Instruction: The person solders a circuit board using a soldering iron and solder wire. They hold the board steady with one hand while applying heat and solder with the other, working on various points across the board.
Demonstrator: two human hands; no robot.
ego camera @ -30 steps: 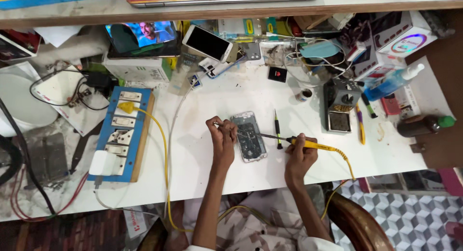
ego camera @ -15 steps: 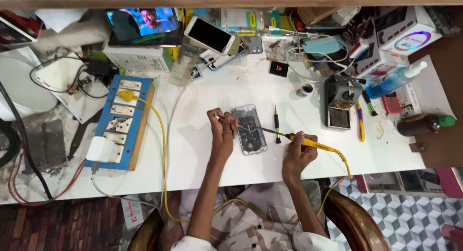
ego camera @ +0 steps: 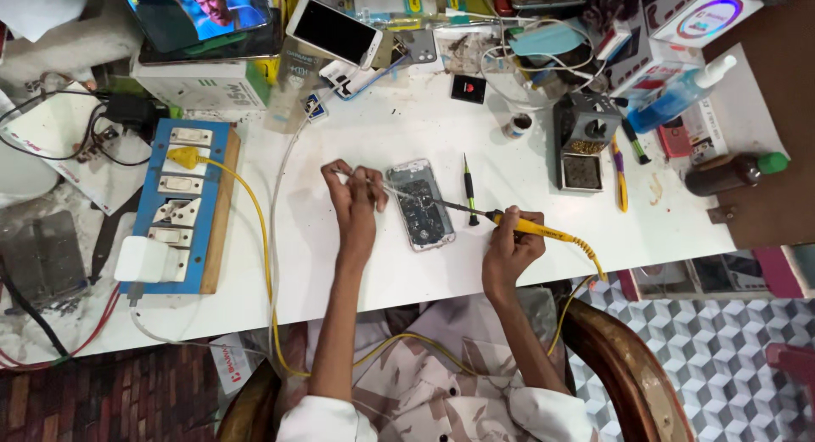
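Soldering is under way: the right hand (ego camera: 509,248) grips a yellow soldering iron (ego camera: 543,230), tip on the opened phone (ego camera: 420,204); the left hand (ego camera: 355,206) pinches thin solder wire (ego camera: 392,187) beside it; steady feeding seems needed next.

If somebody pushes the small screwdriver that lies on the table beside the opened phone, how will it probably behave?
The screwdriver is thin and round, lying flat on the smooth white table, so it would probably roll sideways easily. It looks light for its length and likely stiff. It lies close to the phone, which might stop it.
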